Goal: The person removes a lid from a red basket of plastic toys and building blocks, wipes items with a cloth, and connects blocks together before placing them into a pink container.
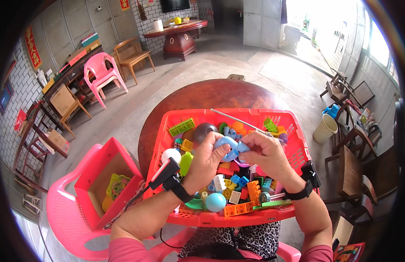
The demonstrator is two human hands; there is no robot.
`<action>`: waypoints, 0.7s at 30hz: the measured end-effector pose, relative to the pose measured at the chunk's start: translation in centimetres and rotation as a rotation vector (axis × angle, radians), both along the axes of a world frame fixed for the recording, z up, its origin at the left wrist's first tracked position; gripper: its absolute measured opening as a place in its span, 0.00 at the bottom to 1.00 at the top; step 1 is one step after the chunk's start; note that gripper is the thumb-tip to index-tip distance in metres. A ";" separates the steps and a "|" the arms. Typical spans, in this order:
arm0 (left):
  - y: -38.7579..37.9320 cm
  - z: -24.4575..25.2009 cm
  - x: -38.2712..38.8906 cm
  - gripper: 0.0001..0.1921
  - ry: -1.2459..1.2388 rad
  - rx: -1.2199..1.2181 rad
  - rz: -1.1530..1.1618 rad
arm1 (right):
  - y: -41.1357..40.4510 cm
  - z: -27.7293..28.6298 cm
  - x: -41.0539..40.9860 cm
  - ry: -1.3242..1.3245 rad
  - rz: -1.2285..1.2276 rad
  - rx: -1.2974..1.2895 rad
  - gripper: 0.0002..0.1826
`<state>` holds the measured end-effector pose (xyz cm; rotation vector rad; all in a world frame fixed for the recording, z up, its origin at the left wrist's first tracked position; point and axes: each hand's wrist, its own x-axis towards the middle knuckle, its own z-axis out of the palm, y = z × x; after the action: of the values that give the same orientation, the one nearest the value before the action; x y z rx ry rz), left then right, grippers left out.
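Note:
Both my hands hold light blue plastic pipe pieces above a red plastic basket [228, 220]. My left hand [202, 160] grips a curved blue pipe piece [226, 143]. With thumb and fingers, my right hand [268, 155] holds the joined blue elbow [243, 146] at its right side. Below them in the basket lie mixed toys: a turquoise ball [215, 202], a white ball [171, 157], a dark ball [205, 131], orange building blocks [254, 193] and a white block [219, 182]. More blue pipe pieces [231, 132] sit just behind my hands.
The basket stands on a round wooden table [219, 93]. At left, a pink plastic chair [66, 209] bears an open red box [107, 183] with green and yellow toys inside. A thin metal rod [237, 120] crosses the basket's far rim. Wooden chairs [356, 183] line the right.

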<state>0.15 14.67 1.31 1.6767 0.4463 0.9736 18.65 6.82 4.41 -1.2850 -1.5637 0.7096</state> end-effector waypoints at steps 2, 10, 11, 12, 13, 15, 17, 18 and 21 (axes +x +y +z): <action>-0.2 -0.1 0.0 0.16 0.030 0.009 0.022 | -0.1 0.0 0.0 -0.029 0.017 -0.055 0.08; -1.1 1.0 0.0 0.15 0.077 0.095 0.045 | -0.3 0.1 -0.4 0.017 0.013 -0.045 0.07; -1.3 1.2 0.0 0.14 0.099 0.123 0.062 | -0.3 0.1 -0.4 0.031 0.014 -0.057 0.07; -1.4 1.4 -0.2 0.14 0.158 0.066 0.052 | -0.3 0.1 -0.3 0.046 0.015 -0.069 0.07; -1.7 1.5 -0.4 0.13 0.217 0.009 0.043 | -0.4 0.1 -0.3 0.063 0.025 -0.099 0.07; -2.0 1.7 -0.5 0.12 0.279 0.040 0.054 | -0.4 0.2 0.0 -0.011 0.040 -0.024 0.08; -2.4 1.5 -0.5 0.11 0.295 0.163 0.075 | -0.3 0.1 0.1 -0.041 0.054 0.012 0.08; -2.6 1.4 -0.5 0.11 0.289 0.185 0.100 | -0.3 0.1 0.1 -0.037 0.059 0.020 0.07; -3.0 0.9 -0.4 0.10 0.276 0.098 0.108 | -0.2 -0.2 -0.2 -0.087 0.039 0.048 0.07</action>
<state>-0.21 11.62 2.18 1.9019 0.6876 0.8549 18.43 6.63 4.18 -1.2670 -1.6706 0.6441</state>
